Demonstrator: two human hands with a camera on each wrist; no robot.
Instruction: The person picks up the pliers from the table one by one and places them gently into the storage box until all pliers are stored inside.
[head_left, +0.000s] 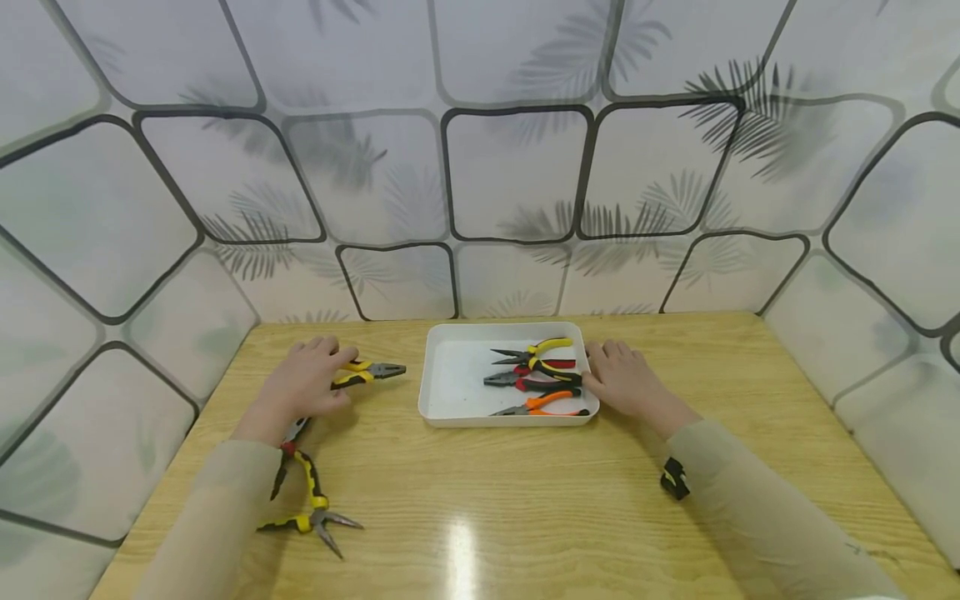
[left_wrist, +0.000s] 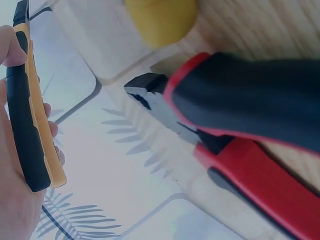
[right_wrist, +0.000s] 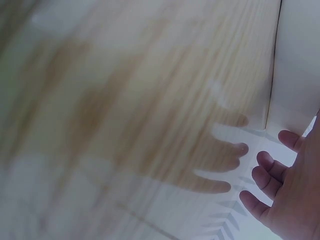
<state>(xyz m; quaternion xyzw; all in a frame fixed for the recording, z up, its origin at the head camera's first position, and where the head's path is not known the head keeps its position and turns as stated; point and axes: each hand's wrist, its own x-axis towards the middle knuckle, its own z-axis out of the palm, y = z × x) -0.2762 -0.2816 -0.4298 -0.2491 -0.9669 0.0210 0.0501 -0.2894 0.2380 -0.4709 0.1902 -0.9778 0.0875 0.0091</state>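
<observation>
My left hand [head_left: 303, 379] grips yellow-and-black combination pliers [head_left: 362, 374] by the handles, at the left of the table; their closed jaws point right, toward the tray. In the left wrist view the thumb lies on the pliers [left_wrist: 24, 110] with fingertips behind. Below that wrist lie red-and-black pliers [head_left: 288, 450], partly hidden by the arm but large in the left wrist view. My right hand [head_left: 626, 379] is at the right end of a white tray [head_left: 457, 367], thumb at its rim, fingers loosely extended. Several pliers with yellow, red and orange handles lie in the tray's right half.
Yellow-and-black long-nose pliers [head_left: 318, 512] lie spread on the table near the left forearm. A small black-and-yellow object [head_left: 675, 479] shows beside the right sleeve. Patterned panels [head_left: 517, 175] enclose the wooden table [head_left: 525, 483] at the back and sides.
</observation>
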